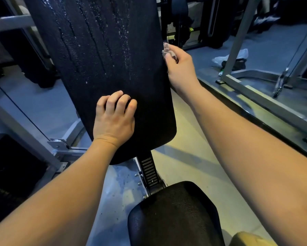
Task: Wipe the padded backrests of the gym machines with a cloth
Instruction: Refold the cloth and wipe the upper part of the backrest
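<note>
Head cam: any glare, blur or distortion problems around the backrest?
Head view: dim bluish light; wet streaks on the backrest glint white; wide-angle lens slants the frame rails near the edges; left hand, right hand and cloth are sharp, background murky.

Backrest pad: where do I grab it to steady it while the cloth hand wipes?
The backrest pad is a flat slab, so its face gives nothing to pinch. Probably best to wrap its lower left edge from the left side, near where the left hand rests. That part looks dry, and the right hand with the cloth occupies the right edge.
</note>
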A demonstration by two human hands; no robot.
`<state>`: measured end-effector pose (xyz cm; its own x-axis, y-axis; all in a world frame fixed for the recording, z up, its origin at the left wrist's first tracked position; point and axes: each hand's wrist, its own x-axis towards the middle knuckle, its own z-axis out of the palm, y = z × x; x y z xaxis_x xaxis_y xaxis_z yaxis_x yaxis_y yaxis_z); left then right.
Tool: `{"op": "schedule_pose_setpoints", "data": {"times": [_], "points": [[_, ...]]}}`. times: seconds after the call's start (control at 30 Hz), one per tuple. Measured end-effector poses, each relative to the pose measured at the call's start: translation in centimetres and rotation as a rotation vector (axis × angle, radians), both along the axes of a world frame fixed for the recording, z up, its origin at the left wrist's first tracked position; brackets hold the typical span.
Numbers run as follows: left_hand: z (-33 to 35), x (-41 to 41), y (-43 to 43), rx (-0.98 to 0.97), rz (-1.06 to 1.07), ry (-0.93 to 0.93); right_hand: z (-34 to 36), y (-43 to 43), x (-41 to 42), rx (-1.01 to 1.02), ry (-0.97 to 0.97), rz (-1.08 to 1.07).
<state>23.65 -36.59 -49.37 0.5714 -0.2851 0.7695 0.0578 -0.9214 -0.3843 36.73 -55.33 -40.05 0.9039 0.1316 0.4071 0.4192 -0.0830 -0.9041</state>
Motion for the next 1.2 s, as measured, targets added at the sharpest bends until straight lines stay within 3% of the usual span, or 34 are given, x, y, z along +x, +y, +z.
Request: {"op": "schedule_pose_setpoints", "data": {"times": [0.27,0.5,0.6,0.73,1.0,1.2], "points": [[-0.1,0.2,0.0,0.007,-0.006,-0.046,-8.9,-3.1,-5.2,-0.191,0.004,0.01],[-0.2,0.3,0.1,0.011,-0.006,-0.023,-2.1,0.7,-1.8,-0.042,-0.087,-0.166],[-0.3,0.3,0.2,0.009,-0.003,-0.035,-5.1,0.2,-4.3,-0.084,-0.207,-0.141],[-0.3,0.3,0.0,0.009,-0.008,-0.042,-9.5,-0.6,-6.4,-0.316,-0.397,-0.186],[-0.2,0.3,0.1,0.018,-0.014,-0.047,-3.8,2.2,-2.7,-0.401,-0.626,-0.288],[-0.2,0.3,0.1,0.018,-0.013,-0.065,-10.4,-0.8,-5.5,-0.727,-0.959,0.026]]}}
